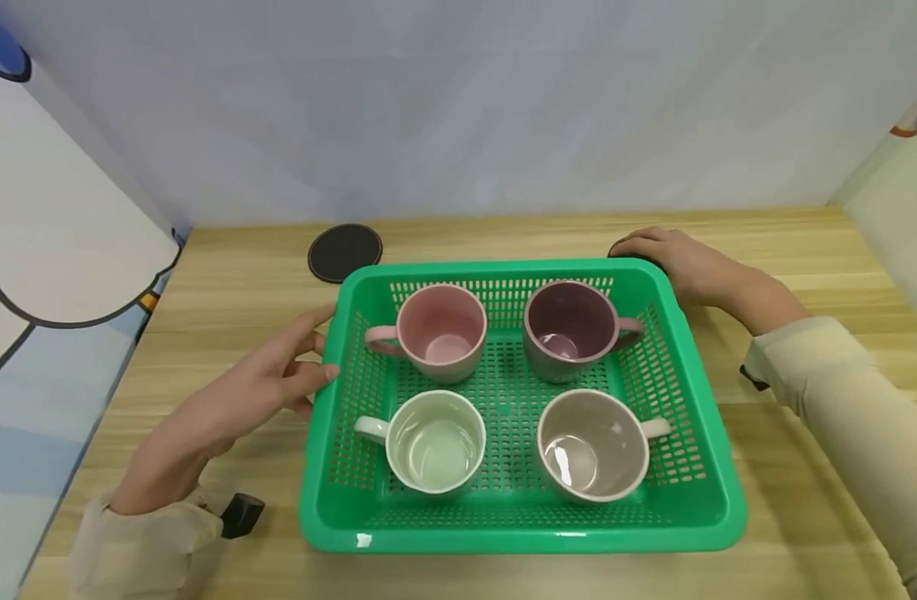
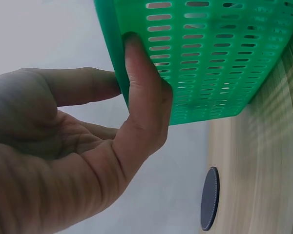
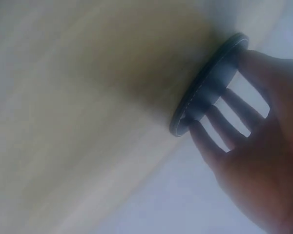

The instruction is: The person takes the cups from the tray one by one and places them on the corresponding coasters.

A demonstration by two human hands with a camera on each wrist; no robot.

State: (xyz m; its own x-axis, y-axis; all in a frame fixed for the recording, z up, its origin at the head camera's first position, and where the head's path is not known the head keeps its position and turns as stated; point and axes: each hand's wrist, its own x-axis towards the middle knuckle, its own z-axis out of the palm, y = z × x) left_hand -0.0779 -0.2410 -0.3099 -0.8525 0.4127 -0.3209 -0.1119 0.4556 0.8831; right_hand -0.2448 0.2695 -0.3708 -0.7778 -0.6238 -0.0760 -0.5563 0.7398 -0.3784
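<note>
My left hand (image 1: 274, 375) grips the left rim of a green plastic basket (image 1: 518, 540), thumb at the rim and a finger hooked beneath it in the left wrist view. Inside the basket stand a pink mug (image 1: 445, 321), a purple mug (image 1: 567, 321), a pale green mug (image 1: 436, 442) and a beige mug (image 1: 593, 442), all upright. Beyond the basket's far right corner, my right hand (image 1: 699, 267) holds a round black coaster (image 3: 210, 87) by its edge, thumb on one side and fingers on the other. In the head view the basket mostly hides this coaster.
Another round black coaster (image 1: 345, 252) lies flat on the wooden table (image 1: 226, 283), just behind the basket's far left corner. A pale grey backdrop (image 1: 458, 125) rises at the table's far edge. Printed panels (image 1: 61, 233) flank both sides.
</note>
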